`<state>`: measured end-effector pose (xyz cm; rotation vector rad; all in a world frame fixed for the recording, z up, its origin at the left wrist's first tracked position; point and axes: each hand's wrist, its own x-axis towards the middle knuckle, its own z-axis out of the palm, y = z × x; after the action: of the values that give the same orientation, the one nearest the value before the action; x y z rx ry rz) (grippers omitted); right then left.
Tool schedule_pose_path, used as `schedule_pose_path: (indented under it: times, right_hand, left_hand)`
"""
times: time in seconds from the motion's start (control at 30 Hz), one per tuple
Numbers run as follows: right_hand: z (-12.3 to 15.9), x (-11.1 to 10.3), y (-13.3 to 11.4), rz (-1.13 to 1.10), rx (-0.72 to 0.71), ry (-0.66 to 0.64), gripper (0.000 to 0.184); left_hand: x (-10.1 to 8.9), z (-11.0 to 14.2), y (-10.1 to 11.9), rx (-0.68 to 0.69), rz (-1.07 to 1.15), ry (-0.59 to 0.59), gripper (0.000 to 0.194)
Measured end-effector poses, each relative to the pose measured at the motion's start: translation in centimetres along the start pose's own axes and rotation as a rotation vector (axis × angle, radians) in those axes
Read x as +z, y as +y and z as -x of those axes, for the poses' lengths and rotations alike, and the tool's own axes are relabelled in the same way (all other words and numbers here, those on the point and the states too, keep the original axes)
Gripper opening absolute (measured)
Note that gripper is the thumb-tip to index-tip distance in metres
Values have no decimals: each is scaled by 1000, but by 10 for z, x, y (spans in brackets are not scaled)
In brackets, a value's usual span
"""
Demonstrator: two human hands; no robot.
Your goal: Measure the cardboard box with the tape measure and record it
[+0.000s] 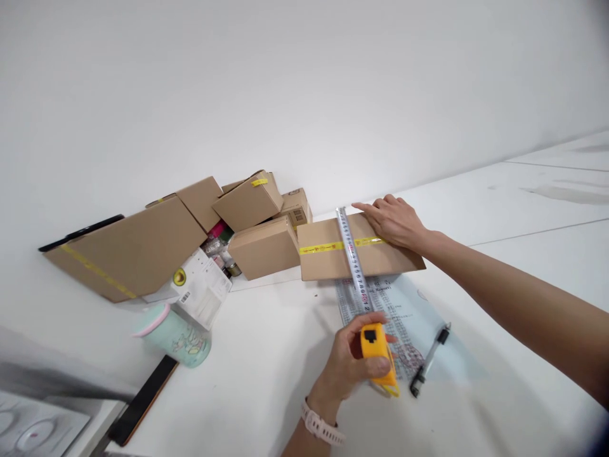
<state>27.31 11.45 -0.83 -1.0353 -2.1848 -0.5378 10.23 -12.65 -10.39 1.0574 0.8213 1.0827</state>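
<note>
A yellow tape measure (375,352) is in my left hand (345,362), the fingers and thumb wrapped round its case. Its silver blade (353,257) runs out away from me, across the top of a brown cardboard box (323,263) sealed with yellow printed tape. The blade's far end reaches the box's back edge. My right hand (394,221) rests on the box's right back part, index finger stretched toward the blade's end and the other fingers bent. Below the box lies a printed sheet under a bluish clear cover (404,304), partly hidden by my left hand.
A black-and-clear pen (431,360) lies on the sheet. At the left several cardboard boxes (264,247) are piled against the wall, beside a white box with an avocado picture (204,292) and a mint-green cup with a pink rim (183,336). A black bar (143,400) lies at the table's left edge.
</note>
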Motion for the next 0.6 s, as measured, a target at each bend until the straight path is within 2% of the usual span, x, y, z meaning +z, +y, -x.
schedule_pose_path:
  times: [0.1,0.17,0.33,0.43,0.5,0.6]
  right_hand:
    - [12,-9,-12,59,-13,38,49]
    - [26,-16,-21,77,-36,79,49]
    - [89,-29,-45,52,-119,175,41]
    - [128,-34,-55,-54,-139,134,34]
    - [145,-42,-58,-210,20,110,34]
    - [152,-65,-57,-635,489,86,45]
  left_hand:
    - [1,25,12,132,1,45,79]
    - [3,43,16,158,-5,71,79]
    - [11,83,5,86,14,83,83]
    - [17,102,-16,-18,34,61,93]
    - [23,111,-30,-121,51,35,92]
    - [37,118,-41,-261,6,80,67]
